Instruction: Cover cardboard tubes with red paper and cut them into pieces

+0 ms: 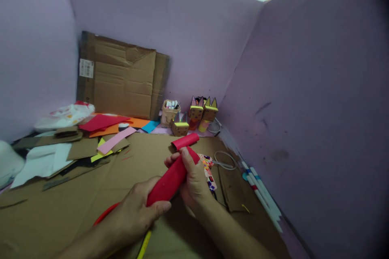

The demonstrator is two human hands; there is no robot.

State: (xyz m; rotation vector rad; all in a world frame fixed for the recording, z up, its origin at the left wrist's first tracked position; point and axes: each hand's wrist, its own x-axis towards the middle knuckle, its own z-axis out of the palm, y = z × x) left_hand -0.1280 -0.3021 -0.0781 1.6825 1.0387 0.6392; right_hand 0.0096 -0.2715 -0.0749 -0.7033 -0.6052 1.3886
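Both my hands hold a rolled tube of red paper [170, 181] over the brown cardboard floor [60, 210]. My left hand [133, 215] is closed round the tube's near end. My right hand [194, 182] wraps its fingers round the far end, thumb on top. A second, smaller red roll [185, 141] lies just beyond my right hand. A patterned paper strip [209, 172] lies right beside that hand. Part of a red curved edge [105, 213] shows under my left hand, and a yellow pencil [144, 245] lies below it.
Scissors [225, 162] and several white markers [263, 198] lie along the right purple wall. Three paper-box figures [197, 115] and a small pen basket [170, 111] stand at the back corner. Coloured paper sheets [103, 123], a plastic bag [65, 115] and leaning cardboard [121, 77] fill the left.
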